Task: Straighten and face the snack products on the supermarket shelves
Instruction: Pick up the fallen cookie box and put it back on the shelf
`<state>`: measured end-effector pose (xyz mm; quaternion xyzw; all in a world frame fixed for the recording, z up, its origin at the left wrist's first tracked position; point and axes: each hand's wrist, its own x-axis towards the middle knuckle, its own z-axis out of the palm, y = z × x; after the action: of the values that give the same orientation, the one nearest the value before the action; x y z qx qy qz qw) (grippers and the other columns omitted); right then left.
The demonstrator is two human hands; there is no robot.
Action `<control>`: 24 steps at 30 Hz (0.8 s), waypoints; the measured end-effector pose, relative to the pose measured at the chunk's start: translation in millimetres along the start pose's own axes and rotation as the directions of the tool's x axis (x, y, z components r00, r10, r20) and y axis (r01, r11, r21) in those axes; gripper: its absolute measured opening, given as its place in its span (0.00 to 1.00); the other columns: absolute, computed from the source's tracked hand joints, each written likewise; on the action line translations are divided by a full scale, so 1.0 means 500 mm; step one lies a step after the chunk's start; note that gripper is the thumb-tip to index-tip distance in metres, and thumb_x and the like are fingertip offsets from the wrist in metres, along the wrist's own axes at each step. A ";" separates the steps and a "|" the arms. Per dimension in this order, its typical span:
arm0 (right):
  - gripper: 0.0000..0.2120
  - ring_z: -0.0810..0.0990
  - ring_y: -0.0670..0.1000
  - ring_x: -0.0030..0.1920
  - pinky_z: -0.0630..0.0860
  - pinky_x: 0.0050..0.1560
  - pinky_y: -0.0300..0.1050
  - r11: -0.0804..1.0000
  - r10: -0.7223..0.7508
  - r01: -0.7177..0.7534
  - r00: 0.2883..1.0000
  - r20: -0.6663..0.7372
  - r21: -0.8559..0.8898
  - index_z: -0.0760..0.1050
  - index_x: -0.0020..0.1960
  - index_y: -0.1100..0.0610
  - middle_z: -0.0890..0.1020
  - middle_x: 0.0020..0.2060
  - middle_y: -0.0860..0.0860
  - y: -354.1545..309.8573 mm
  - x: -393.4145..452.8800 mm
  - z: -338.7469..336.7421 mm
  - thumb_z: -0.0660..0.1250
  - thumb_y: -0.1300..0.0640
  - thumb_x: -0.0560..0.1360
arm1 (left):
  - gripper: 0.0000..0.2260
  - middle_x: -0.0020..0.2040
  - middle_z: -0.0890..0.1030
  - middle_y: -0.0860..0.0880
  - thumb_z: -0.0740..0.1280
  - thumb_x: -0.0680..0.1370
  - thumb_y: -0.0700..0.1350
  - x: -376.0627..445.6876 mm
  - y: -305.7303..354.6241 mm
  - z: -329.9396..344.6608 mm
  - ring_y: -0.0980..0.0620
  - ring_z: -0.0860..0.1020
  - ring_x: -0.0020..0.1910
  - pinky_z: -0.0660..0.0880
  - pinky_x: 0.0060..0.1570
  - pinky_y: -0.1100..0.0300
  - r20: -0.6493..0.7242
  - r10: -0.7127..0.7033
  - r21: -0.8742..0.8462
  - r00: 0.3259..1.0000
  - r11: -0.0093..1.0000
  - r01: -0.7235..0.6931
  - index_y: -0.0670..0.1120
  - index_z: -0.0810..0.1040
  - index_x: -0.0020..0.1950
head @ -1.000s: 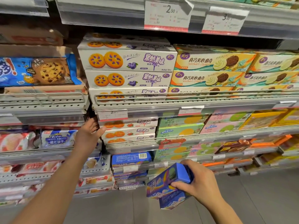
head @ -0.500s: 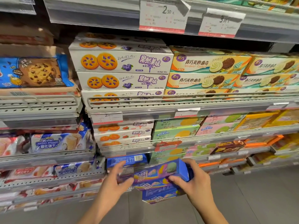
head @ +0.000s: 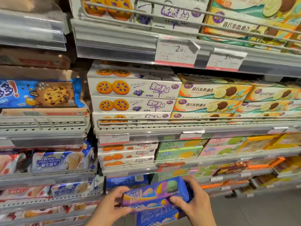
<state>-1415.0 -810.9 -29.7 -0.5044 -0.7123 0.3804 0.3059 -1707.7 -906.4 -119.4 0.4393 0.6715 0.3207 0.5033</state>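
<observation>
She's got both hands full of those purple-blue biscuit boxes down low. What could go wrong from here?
The left hand and right hand grip the top purple-blue box, while a second box beneath looks only partly supported and might slip. Pushing them in could also nudge the blue box already lying on the low shelf.

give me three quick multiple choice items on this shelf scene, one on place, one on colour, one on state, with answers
1. Where is the blue chocolate-chip cookie pack?
A. left shelf section
B. on the floor
C. in the right hand

2. What colour is the macaron box being held?
A. red
B. purple-blue
C. white

3. How is that box held?
A. left hand only
B. resting untouched on a shelf
C. both hands

Answers: 1 A, it lies on the left shelf section. 2 B, its face is purple and blue. 3 C, the left hand and right hand each have a grip on an end.
</observation>
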 end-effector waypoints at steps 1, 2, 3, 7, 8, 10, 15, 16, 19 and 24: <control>0.37 0.82 0.40 0.48 0.75 0.45 0.30 0.997 -0.015 0.017 0.999 0.030 -0.069 0.74 0.58 0.32 0.81 0.51 0.34 0.001 0.004 -0.001 0.72 0.20 0.52 | 0.27 0.59 0.80 0.53 0.82 0.69 0.47 0.004 -0.003 -0.007 0.60 0.81 0.58 0.77 0.51 0.69 -0.029 0.014 0.006 0.999 1.000 -0.014 0.59 0.76 0.63; 0.39 0.81 0.38 0.50 0.74 0.47 0.30 0.990 -0.034 0.043 0.997 0.069 -0.137 0.71 0.61 0.33 0.80 0.54 0.32 0.003 0.008 -0.002 0.71 0.20 0.54 | 0.26 0.58 0.81 0.52 0.81 0.70 0.44 0.005 -0.005 -0.015 0.62 0.82 0.55 0.76 0.49 0.70 -0.060 0.028 0.015 0.998 1.000 -0.027 0.57 0.76 0.63; 0.40 0.80 0.37 0.51 0.74 0.48 0.30 0.976 -0.049 0.071 0.993 0.109 -0.206 0.69 0.64 0.34 0.78 0.56 0.31 0.009 0.012 -0.005 0.70 0.20 0.57 | 0.26 0.56 0.82 0.51 0.80 0.71 0.41 0.009 -0.011 -0.023 0.65 0.81 0.53 0.76 0.48 0.71 -0.078 0.023 0.039 0.997 0.999 -0.020 0.56 0.75 0.63; 0.38 0.78 0.37 0.52 0.76 0.47 0.35 0.891 -0.068 0.142 0.981 0.184 -0.431 0.62 0.69 0.31 0.72 0.56 0.30 0.050 0.008 -0.021 0.63 0.18 0.64 | 0.24 0.52 0.84 0.60 0.79 0.72 0.49 0.012 -0.063 -0.054 0.65 0.82 0.49 0.80 0.50 0.63 -0.131 0.008 0.223 0.991 0.975 0.021 0.63 0.71 0.61; 0.37 0.78 0.37 0.53 0.76 0.45 0.35 0.883 -0.071 0.140 0.983 0.167 -0.449 0.63 0.69 0.31 0.72 0.56 0.30 0.059 0.004 -0.025 0.62 0.18 0.65 | 0.24 0.52 0.84 0.61 0.78 0.71 0.50 0.014 -0.083 -0.061 0.65 0.83 0.48 0.80 0.50 0.61 -0.154 0.001 0.278 0.988 0.960 0.042 0.63 0.70 0.60; 0.34 0.79 0.37 0.51 0.77 0.43 0.36 0.874 -0.085 0.129 0.990 0.114 -0.469 0.65 0.68 0.32 0.74 0.53 0.31 0.070 -0.004 -0.030 0.62 0.20 0.67 | 0.24 0.54 0.83 0.60 0.78 0.70 0.52 0.022 -0.122 -0.069 0.63 0.82 0.48 0.81 0.49 0.59 -0.197 -0.016 0.359 0.980 0.929 0.088 0.62 0.70 0.59; 0.28 0.79 0.37 0.48 0.77 0.42 0.37 0.880 -0.086 0.061 0.996 -0.032 -0.471 0.71 0.64 0.36 0.76 0.50 0.32 0.069 -0.019 -0.038 0.63 0.24 0.69 | 0.25 0.58 0.84 0.54 0.77 0.74 0.48 0.040 -0.162 -0.069 0.56 0.81 0.49 0.76 0.42 0.61 -0.325 -0.091 0.379 0.941 0.900 0.217 0.54 0.71 0.67; 0.26 0.79 0.37 0.48 0.76 0.43 0.36 0.882 -0.081 0.045 0.995 -0.057 -0.469 0.72 0.63 0.38 0.77 0.49 0.33 0.067 -0.022 -0.040 0.66 0.27 0.70 | 0.25 0.58 0.84 0.52 0.77 0.74 0.47 0.047 -0.164 -0.068 0.54 0.81 0.48 0.74 0.40 0.60 -0.358 -0.112 0.357 0.927 0.901 0.247 0.53 0.71 0.68; 0.21 0.78 0.35 0.50 0.74 0.47 0.31 0.882 -0.069 0.017 0.993 -0.094 -0.471 0.74 0.61 0.39 0.77 0.49 0.34 0.062 -0.031 -0.045 0.70 0.32 0.72 | 0.26 0.58 0.84 0.48 0.77 0.75 0.46 0.078 -0.162 -0.075 0.50 0.81 0.47 0.71 0.36 0.59 -0.424 -0.103 0.336 0.900 0.905 0.262 0.49 0.72 0.70; 0.19 0.77 0.33 0.52 0.73 0.50 0.28 0.885 -0.029 -0.021 0.995 -0.100 -0.464 0.71 0.59 0.32 0.76 0.52 0.33 0.059 -0.054 -0.059 0.69 0.32 0.70 | 0.22 0.45 0.84 0.51 0.73 0.78 0.50 0.154 -0.157 -0.092 0.54 0.74 0.34 0.67 0.28 0.61 -0.408 -0.078 0.419 0.910 0.870 0.262 0.48 0.71 0.69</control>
<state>-1368.4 -823.7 -40.6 -0.5807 -0.7666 0.1714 0.2138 -1780.7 -867.7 -205.1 0.4147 0.8491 0.1827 0.2713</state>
